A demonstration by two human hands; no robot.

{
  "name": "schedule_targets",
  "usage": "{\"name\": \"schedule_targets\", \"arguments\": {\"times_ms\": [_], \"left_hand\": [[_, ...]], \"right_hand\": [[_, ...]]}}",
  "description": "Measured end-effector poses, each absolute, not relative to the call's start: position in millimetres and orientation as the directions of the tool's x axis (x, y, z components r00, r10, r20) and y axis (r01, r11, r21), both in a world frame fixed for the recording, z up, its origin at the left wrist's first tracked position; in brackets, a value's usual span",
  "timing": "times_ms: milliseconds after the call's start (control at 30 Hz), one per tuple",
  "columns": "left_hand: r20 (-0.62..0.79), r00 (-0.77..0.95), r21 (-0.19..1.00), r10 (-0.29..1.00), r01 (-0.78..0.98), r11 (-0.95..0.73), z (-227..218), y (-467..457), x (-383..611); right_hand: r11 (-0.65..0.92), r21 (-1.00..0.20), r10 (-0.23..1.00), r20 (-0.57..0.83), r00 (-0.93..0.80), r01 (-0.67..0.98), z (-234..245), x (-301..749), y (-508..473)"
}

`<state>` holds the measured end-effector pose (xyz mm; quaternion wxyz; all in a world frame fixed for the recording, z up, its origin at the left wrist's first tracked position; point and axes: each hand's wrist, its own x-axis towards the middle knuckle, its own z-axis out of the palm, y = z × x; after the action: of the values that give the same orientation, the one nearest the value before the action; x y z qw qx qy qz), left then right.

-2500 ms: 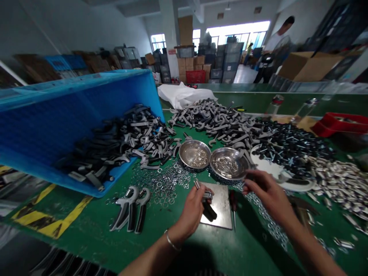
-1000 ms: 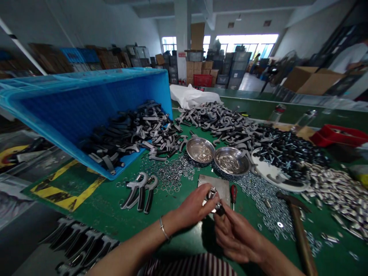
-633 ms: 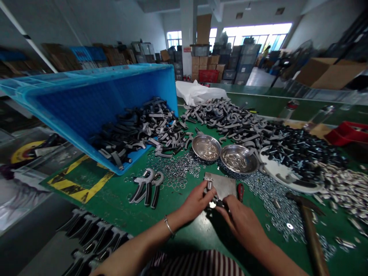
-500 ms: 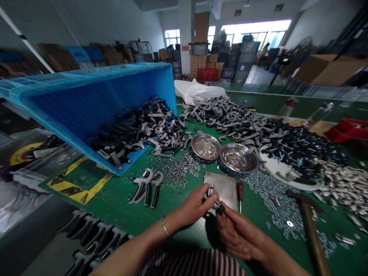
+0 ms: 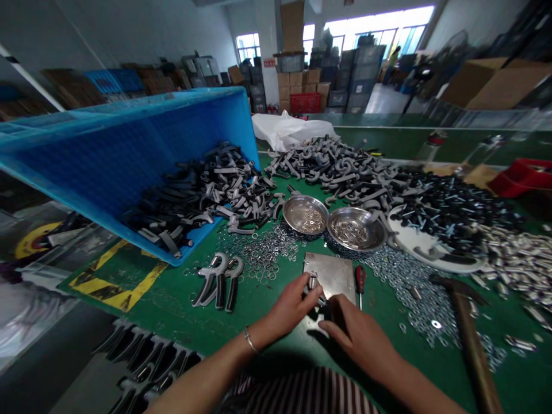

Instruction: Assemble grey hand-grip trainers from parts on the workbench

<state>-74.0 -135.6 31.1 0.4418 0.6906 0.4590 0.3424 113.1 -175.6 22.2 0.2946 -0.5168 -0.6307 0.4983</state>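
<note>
Over the front of a flat metal plate (image 5: 334,276), my left hand (image 5: 287,310) is closed around a part with a shiny metal coil spring (image 5: 313,280) standing up from its fingers. My right hand (image 5: 360,333) comes in from the right, its fingers curled at the lower end of that part. A small dark piece lies at its fingertips, mostly hidden in shadow. To the right of the plate lies a red-handled screwdriver (image 5: 360,278). Several assembled hand grips (image 5: 219,282) with grey-and-black handles rest left of my hands.
A tipped blue crate (image 5: 172,132) spills grey handles at left. Two metal bowls (image 5: 297,214) of small parts stand behind the plate. Loose rings (image 5: 263,259), a white dish (image 5: 414,250), black screw knobs (image 5: 457,213), metal cylinders (image 5: 513,259) and a hammer (image 5: 468,339) cover the right side.
My right hand has turned from palm up to back up, with its fingers over the part's lower end. My left hand keeps its hold on the spring. The view has shifted slightly.
</note>
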Motion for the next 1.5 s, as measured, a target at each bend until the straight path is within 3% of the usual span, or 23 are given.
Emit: {"name": "schedule_targets", "arguments": {"times_ms": [67, 200, 367, 433, 500, 533, 600, 667, 700, 733, 800, 867, 933, 1000, 1067, 1200, 1367, 1433, 1500], "left_hand": [[0.080, 0.345, 0.936, 0.935, 0.296, -0.190, 31, -136, -73], [0.083, 0.455, 0.908, 0.886, 0.331, -0.255, 34, -136, -71], [0.023, 0.350, 0.950, 0.936, 0.285, -0.130, 32, -134, -62], [0.082, 0.320, 0.960, 0.944, 0.229, -0.161, 31, -134, -58], [0.195, 0.370, 0.926, 0.908, 0.235, -0.294, 31, -135, -56], [0.236, 0.404, 0.901, 0.884, 0.249, -0.354, 30, -135, -55], [0.247, 0.428, 0.887, 0.869, 0.261, -0.381, 27, -136, -51], [0.190, 0.334, 0.923, 0.923, 0.259, -0.284, 23, -139, -48], [0.172, 0.274, 0.935, 0.946, 0.257, -0.245, 21, -140, -46], [0.181, 0.243, 0.934, 0.953, 0.261, -0.244, 19, -142, -45], [0.293, 0.299, 0.880, 0.908, 0.287, -0.378, 17, -145, -44], [0.397, 0.405, 0.795, 0.824, 0.298, -0.529, 16, -146, -44], [0.391, 0.370, 0.801, 0.843, 0.315, -0.510, 15, -145, -43], [0.337, 0.218, 0.855, 0.916, 0.337, -0.395, 12, -144, -41], [0.354, 0.185, 0.849, 0.917, 0.347, -0.398, 9, -143, -41], [0.452, 0.407, 0.732, 0.794, 0.339, -0.591, 5, -142, -44], [0.360, 0.219, 0.837, 0.907, 0.353, -0.417, -1, -140, -38], [0.351, 0.294, 0.827, 0.889, 0.348, -0.442, -2, -139, -37], [0.335, 0.438, 0.798, 0.834, 0.339, -0.499, 0, -135, -39]], "right_hand": [[0.003, -0.928, 0.956, -0.107, -0.274, 0.372, 20, 113, -176], [-0.216, -0.944, 0.764, -0.322, -0.559, 0.249, 14, 116, -176], [0.039, -0.925, 0.958, -0.073, -0.277, 0.378, 16, 119, -171], [-0.117, -0.951, 0.929, -0.207, -0.307, 0.286, 17, 117, -170], [-0.353, -0.918, 0.783, -0.396, -0.480, 0.182, 18, 117, -169], [-0.388, -0.905, 0.741, -0.420, -0.523, 0.176, 19, 117, -168], [-0.238, -0.945, 0.836, -0.318, -0.448, 0.225, 21, 119, -166], [-0.054, -0.959, 0.948, -0.137, -0.288, 0.279, 22, 121, -166], [-0.062, -0.967, 0.958, -0.127, -0.256, 0.246, 22, 122, -166], [-0.150, -0.975, 0.935, -0.194, -0.296, 0.165, 22, 122, -166], [-0.442, -0.897, 0.762, -0.374, -0.528, -0.003, 19, 123, -168], [-0.546, -0.837, 0.656, -0.407, -0.636, -0.028, 16, 124, -170], [-0.366, -0.929, 0.798, -0.344, -0.495, 0.055, 14, 125, -172], [-0.199, -0.967, 0.919, -0.240, -0.312, 0.159, 11, 123, -174], [-0.218, -0.962, 0.916, -0.261, -0.305, 0.166, 7, 119, -176], [-0.346, -0.925, 0.803, -0.379, -0.460, 0.157, 6, 116, -177], [-0.022, -0.892, 0.969, -0.131, -0.211, 0.451, 15, 120, -172], [-0.124, -0.940, 0.959, -0.196, -0.205, 0.319, 9, 119, -175], [-0.362, -0.929, 0.872, -0.366, -0.326, 0.075, 1, 118, -179]]}}
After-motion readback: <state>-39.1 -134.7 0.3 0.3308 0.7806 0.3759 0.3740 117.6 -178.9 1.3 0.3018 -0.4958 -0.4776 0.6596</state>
